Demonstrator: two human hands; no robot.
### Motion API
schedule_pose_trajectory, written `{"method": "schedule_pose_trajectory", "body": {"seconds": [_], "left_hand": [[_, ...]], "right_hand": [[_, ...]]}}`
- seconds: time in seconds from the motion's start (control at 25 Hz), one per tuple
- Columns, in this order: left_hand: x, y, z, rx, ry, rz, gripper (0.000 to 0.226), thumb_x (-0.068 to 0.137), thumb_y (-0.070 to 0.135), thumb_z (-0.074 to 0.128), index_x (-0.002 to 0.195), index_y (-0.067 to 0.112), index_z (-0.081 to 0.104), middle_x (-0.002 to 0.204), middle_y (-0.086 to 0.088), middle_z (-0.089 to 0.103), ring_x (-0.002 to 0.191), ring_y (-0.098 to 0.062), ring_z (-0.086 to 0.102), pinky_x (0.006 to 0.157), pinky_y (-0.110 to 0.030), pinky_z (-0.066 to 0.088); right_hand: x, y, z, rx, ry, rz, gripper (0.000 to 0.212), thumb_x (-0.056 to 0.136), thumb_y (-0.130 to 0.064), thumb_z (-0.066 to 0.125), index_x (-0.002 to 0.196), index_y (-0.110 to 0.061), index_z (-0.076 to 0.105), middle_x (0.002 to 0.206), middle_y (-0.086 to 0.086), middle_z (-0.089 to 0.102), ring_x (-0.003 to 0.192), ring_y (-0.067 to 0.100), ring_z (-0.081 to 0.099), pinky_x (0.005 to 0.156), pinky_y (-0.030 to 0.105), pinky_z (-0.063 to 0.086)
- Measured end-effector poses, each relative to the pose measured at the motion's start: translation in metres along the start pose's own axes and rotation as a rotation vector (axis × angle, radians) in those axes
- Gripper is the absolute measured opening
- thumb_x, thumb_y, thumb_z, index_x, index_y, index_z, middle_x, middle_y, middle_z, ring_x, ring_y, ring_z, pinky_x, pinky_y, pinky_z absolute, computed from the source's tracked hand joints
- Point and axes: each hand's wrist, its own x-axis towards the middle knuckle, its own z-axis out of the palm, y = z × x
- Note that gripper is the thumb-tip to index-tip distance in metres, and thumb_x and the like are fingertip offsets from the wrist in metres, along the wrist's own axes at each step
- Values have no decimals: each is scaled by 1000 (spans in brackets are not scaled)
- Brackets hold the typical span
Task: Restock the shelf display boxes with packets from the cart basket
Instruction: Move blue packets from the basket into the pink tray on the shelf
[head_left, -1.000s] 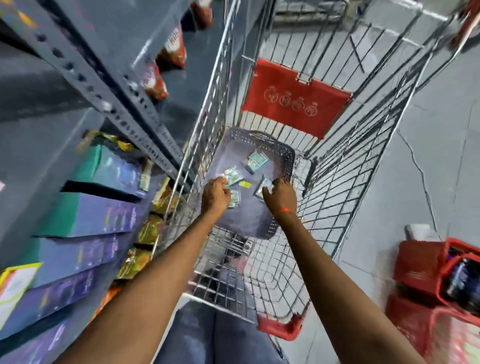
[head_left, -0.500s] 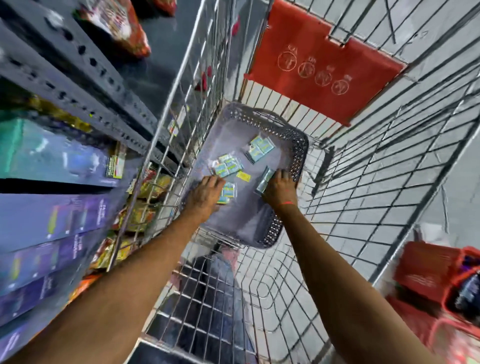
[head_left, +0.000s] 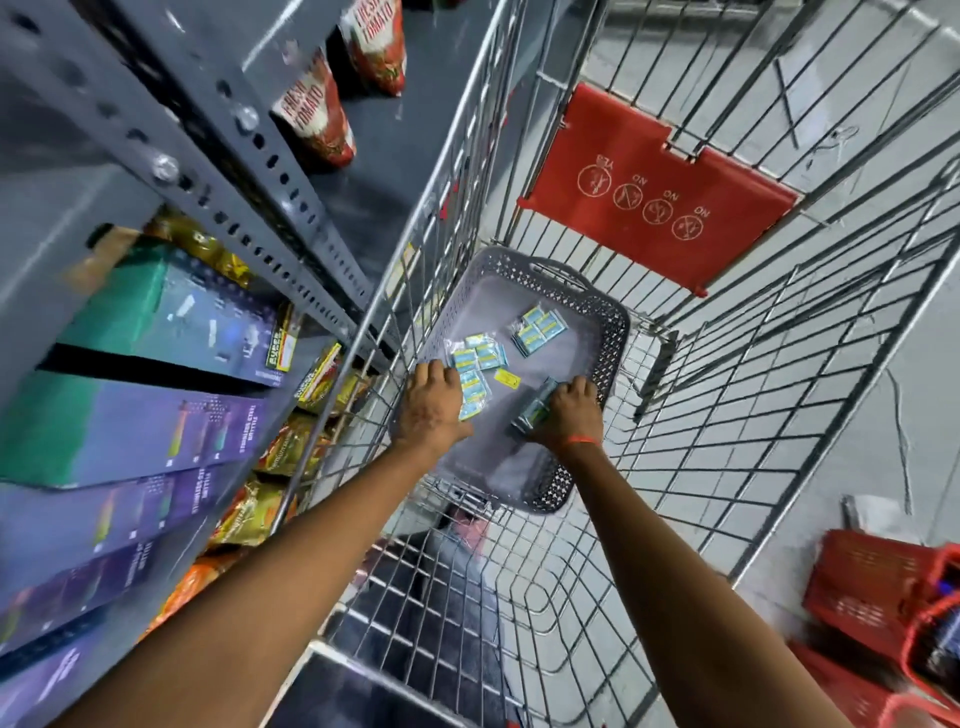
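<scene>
A grey perforated basket (head_left: 605, 358) lies in the wire cart (head_left: 727, 395). Small blue-and-yellow packets lie on its floor: one cluster (head_left: 537, 330) near the far end, another cluster (head_left: 478, 356) at the left. My left hand (head_left: 431, 410) rests palm down on the left packets, a strip of packets (head_left: 472, 397) showing at its fingers. My right hand (head_left: 569, 413) is closed on a stack of packets (head_left: 535, 410). A small yellow tag (head_left: 506, 379) lies between my hands. The purple and teal display boxes (head_left: 156, 426) stand on the shelf at left.
Grey metal shelving (head_left: 218, 171) runs along the left, holding red tomato pouches (head_left: 317, 114) above and yellow snack bags (head_left: 291, 447) below. A red child-seat flap (head_left: 654, 202) hangs at the cart's far end. Red baskets (head_left: 883, 613) sit on the floor at right.
The view has swung and closed in on the cart. My right hand has drawn a stack of packets together and closed on it; my left hand stays on the left cluster.
</scene>
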Motion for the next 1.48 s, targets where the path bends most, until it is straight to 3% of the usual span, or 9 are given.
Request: {"method": "schedule_pose_trajectory", "body": {"seconds": [0.28, 0.4, 0.6, 0.84, 1.0, 1.16, 1.32, 1.48], "left_hand": [[-86, 14, -130, -71, 163, -37, 79, 70, 50, 72, 123, -1, 43, 124, -17, 49, 115, -30, 43, 98, -38, 42], [-133, -2, -191, -143, 238, -99, 78, 68, 52, 72, 121, 2, 46, 124, -18, 50, 117, -32, 43, 98, -41, 42], [-212, -60, -252, -290, 558, -219, 67, 59, 48, 79, 105, 3, 59, 106, -23, 61, 102, -38, 55, 90, -42, 45], [-280, -141, -273, -427, 690, -526, 76, 67, 48, 73, 127, 14, 42, 116, -25, 55, 106, -40, 55, 87, -44, 47], [-309, -189, -273, -391, 598, -754, 76, 73, 60, 63, 134, 26, 35, 126, -25, 46, 111, -44, 53, 90, -46, 48], [-321, -236, -270, -452, 516, -938, 68, 77, 56, 61, 133, 25, 40, 131, -27, 41, 115, -46, 49, 97, -46, 45], [-312, -256, -275, -479, 468, -1030, 67, 76, 54, 64, 129, 18, 44, 127, -24, 46, 115, -41, 52, 93, -44, 48], [-302, -261, -275, -461, 433, -1053, 60, 80, 44, 66, 128, 16, 44, 131, -19, 48, 119, -34, 51, 93, -40, 49]], "right_hand": [[-92, -41, -105, -53, 73, -156, 87, 64, -44, 80, 127, 2, 44, 133, 22, 41, 126, 36, 36, 108, 42, 38], [-128, -73, -159, -111, 91, -240, 85, 59, -50, 80, 121, 2, 51, 128, 22, 48, 123, 36, 38, 105, 45, 40], [-193, -141, -242, -222, 235, -463, 75, 65, -46, 77, 117, 3, 55, 123, 20, 57, 122, 35, 41, 105, 40, 35], [-258, -253, -288, -290, 310, -792, 71, 70, -38, 77, 124, -1, 51, 129, 20, 51, 126, 35, 40, 108, 39, 34], [-272, -328, -287, -351, 277, -938, 78, 64, -40, 79, 128, -4, 51, 126, 21, 49, 122, 36, 42, 106, 34, 37], [-283, -393, -279, -402, 221, -1056, 69, 68, -36, 78, 125, -5, 54, 126, 19, 53, 126, 30, 40, 106, 31, 36], [-280, -432, -269, -563, 221, -1100, 85, 66, -31, 82, 137, -6, 43, 142, 22, 36, 132, 37, 36, 109, 35, 38], [-272, -447, -255, -792, 218, -1119, 80, 72, -21, 80, 139, -8, 39, 157, 21, 14, 139, 40, 26, 111, 41, 40]]}}
